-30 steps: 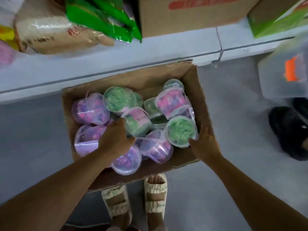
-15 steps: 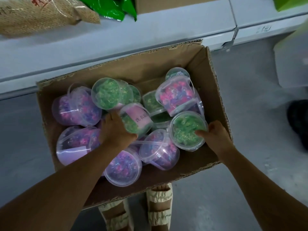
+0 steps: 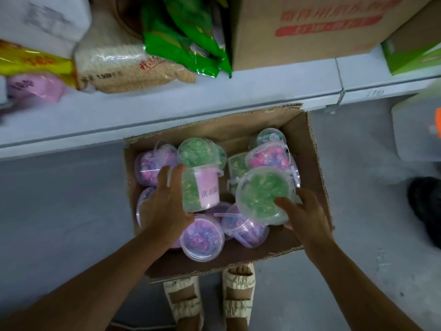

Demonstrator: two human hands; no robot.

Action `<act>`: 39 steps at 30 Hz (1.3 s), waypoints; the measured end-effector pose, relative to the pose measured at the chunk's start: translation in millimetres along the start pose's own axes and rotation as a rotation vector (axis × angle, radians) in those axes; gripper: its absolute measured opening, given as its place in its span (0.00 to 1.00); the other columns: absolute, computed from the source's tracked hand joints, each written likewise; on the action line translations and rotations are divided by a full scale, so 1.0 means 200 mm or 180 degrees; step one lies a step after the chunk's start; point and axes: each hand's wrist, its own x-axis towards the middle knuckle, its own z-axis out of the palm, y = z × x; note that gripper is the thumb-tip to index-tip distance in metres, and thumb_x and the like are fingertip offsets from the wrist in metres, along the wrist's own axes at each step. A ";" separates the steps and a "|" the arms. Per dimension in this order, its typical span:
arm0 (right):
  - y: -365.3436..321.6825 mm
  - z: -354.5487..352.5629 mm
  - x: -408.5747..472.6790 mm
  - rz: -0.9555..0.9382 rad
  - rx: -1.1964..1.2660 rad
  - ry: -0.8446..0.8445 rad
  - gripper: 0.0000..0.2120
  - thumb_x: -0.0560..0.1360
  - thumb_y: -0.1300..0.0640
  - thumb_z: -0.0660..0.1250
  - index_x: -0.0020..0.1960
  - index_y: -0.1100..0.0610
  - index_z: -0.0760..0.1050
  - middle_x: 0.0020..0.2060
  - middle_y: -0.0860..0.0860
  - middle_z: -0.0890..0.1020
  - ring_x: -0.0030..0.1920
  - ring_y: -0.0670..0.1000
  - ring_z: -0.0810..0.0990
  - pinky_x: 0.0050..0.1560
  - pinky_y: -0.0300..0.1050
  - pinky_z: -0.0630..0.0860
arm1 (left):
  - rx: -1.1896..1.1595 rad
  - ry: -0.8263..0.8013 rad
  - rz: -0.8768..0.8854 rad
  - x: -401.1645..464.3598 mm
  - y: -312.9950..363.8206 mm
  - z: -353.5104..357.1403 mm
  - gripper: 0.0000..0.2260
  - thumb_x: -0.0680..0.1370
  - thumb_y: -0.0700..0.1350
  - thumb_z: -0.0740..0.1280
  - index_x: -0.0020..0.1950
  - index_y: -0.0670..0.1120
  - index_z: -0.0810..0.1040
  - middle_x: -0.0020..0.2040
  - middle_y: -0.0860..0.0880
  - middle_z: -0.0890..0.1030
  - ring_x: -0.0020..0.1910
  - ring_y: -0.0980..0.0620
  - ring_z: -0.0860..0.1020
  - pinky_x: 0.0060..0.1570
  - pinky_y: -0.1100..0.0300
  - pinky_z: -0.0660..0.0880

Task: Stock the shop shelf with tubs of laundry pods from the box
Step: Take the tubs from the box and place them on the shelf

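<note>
Above the brown cardboard box (image 3: 317, 163), both hands hold clear plastic tubs of green pods: left hand (image 3: 164, 206) grips the labelled tub (image 3: 200, 189) by its smooth, probably slippery wall, right hand (image 3: 303, 211) holds the lidded tub (image 3: 262, 194) at its stiffer rim.

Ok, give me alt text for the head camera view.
Each hand lifts a tub of green laundry pods from a cardboard box of purple and green tubs: left hand a labelled tub, right hand a lidded tub. A white shelf lies ahead.
</note>
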 end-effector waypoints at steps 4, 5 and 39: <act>-0.17 0.15 -0.05 -0.0055 0.0265 -0.0223 0.32 0.62 0.39 0.69 0.62 0.52 0.72 0.54 0.53 0.79 0.54 0.56 0.78 0.56 0.61 0.76 | 0.0223 0.0183 0.0004 -0.02 -0.11 -0.18 0.41 0.62 0.45 0.76 0.69 0.53 0.57 0.72 0.48 0.59 0.55 0.38 0.75 0.35 0.50 0.73; -0.21 0.19 -0.06 -0.0063 0.0319 -0.0249 0.34 0.61 0.37 0.68 0.62 0.51 0.71 0.55 0.53 0.78 0.55 0.57 0.78 0.56 0.61 0.76 | 0.0269 0.0232 -0.0027 -0.02 -0.13 -0.20 0.41 0.63 0.44 0.76 0.69 0.54 0.57 0.73 0.48 0.57 0.51 0.38 0.77 0.33 0.53 0.70; -0.39 0.41 -0.15 -0.0207 0.0275 -0.0141 0.37 0.63 0.38 0.67 0.67 0.51 0.66 0.56 0.52 0.77 0.54 0.55 0.77 0.55 0.60 0.77 | -0.3569 -0.0176 -0.2318 0.05 -0.21 -0.25 0.18 0.77 0.54 0.61 0.64 0.51 0.66 0.58 0.48 0.73 0.54 0.44 0.76 0.39 0.56 0.76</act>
